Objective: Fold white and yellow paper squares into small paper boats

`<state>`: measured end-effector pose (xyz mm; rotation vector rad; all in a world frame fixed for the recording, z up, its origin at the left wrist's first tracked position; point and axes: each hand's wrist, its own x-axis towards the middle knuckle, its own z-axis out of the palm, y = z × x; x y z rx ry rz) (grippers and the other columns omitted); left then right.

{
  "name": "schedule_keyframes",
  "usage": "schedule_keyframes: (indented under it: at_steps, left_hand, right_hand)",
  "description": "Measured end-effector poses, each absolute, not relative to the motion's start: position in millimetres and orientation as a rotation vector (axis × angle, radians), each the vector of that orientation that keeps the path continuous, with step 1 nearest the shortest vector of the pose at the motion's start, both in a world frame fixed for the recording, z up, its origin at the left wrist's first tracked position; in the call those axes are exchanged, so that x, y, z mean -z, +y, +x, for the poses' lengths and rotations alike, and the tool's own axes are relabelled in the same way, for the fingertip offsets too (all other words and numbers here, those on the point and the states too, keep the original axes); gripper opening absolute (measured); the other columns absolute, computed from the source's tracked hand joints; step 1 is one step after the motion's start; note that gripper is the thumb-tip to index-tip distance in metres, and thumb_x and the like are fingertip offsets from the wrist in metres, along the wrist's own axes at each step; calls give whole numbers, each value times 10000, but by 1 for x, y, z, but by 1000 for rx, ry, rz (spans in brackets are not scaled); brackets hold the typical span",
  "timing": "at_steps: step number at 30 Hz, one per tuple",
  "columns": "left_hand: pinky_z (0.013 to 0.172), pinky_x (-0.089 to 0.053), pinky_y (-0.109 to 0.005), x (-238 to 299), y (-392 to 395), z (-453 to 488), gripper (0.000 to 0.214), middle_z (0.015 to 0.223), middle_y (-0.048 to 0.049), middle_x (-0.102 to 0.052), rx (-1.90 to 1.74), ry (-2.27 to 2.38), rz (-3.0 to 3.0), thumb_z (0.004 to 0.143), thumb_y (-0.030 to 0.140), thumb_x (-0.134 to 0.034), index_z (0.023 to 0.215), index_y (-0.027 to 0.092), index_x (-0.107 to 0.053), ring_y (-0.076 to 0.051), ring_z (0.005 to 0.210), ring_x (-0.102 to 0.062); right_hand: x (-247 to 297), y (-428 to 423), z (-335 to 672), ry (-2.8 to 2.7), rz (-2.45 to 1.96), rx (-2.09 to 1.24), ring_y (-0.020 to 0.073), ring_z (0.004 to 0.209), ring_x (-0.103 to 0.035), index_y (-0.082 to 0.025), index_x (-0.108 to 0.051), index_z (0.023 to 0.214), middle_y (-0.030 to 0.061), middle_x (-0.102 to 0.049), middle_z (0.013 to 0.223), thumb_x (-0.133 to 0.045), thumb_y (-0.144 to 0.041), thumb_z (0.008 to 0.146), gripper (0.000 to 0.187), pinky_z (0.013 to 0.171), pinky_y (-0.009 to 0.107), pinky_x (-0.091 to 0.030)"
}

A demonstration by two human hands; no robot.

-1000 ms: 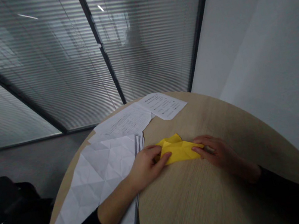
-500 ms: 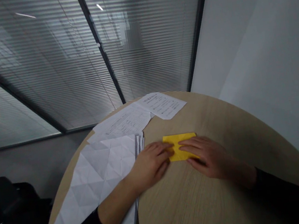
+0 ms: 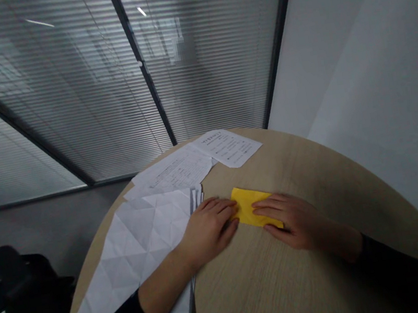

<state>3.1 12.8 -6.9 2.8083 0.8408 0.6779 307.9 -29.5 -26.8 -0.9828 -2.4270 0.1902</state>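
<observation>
A folded piece of yellow paper (image 3: 245, 208) lies tilted on the wooden table, its right end lower in view than its left. At its left end, my left hand (image 3: 213, 228) has its fingers and thumb closed on the edge. My right hand (image 3: 291, 219) grips the right part, with fingers over the top and the thumb at the near edge. The fingers cover both ends of the paper, so how its layers are folded there is hidden.
Left of my hands, a stack of large creased white sheets (image 3: 135, 242) covers the round table (image 3: 253, 287). Printed pages (image 3: 227, 148) lie at the far edge. A black chair (image 3: 36, 295) stands at lower left; beyond the table are blinds (image 3: 213, 82) behind glass.
The yellow paper has turned clockwise from nearly level to tilted, its right end coming nearer to me. Both hands stay on it, having shifted only slightly.
</observation>
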Motion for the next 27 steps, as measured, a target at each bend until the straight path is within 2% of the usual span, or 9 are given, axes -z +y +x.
schedule_keyframes:
  at_steps: [5,15,17,20,24,27]
  left_hand:
    - [1237,-553,-580,4,14,2,250,1443,-105,-806,-671,890,2807,1111,286,-670,1346,216,-718,-311,1346,-762]
    - [1154,-590,-558,8,16,1,334,1396,-130,-804,-697,915,2821,1109,361,-716,1405,208,-693,-338,1277,-758]
    - [1145,-589,-558,8,16,1,311,1395,-124,-806,-701,889,2835,1125,356,-704,1398,208,-704,-335,1275,-755]
    - [1099,-596,-524,6,17,1,202,1300,-88,-832,-717,825,2861,1187,329,-610,1280,226,-756,-304,1222,-766]
    - [1026,-603,-480,5,18,1,246,1101,-58,-839,-787,806,2892,1219,302,-538,1169,226,-768,-265,1056,-773]
    - [1018,-600,-485,7,19,0,186,1176,-77,-830,-824,844,2924,1173,230,-586,1202,225,-769,-276,1083,-764]
  right_hand:
    - [29,-29,311,-2410,-979,-175,360,1432,-701,-244,-719,1466,135,-777,1498,-755,-278,1018,451,1216,596,-583]
    - [40,-22,318,-2370,-962,-134,327,1389,-763,-227,-727,1485,136,-795,1499,-691,-164,1004,487,1203,567,-635]
    - [42,-20,320,-2369,-929,-133,309,1380,-775,-236,-762,1431,120,-813,1477,-655,-141,1032,424,1194,549,-645]
    - [45,-18,323,-2323,-939,-157,270,1267,-834,-261,-797,1345,86,-868,1361,-592,-153,1120,322,1119,497,-685]
    - [44,-19,326,-2239,-1029,-173,246,1029,-877,-255,-790,1301,78,-902,1191,-569,-203,1166,264,913,419,-714]
    - [36,-22,323,-2326,-926,-174,251,1029,-854,-254,-784,1257,73,-894,1164,-616,-250,1160,194,921,422,-676]
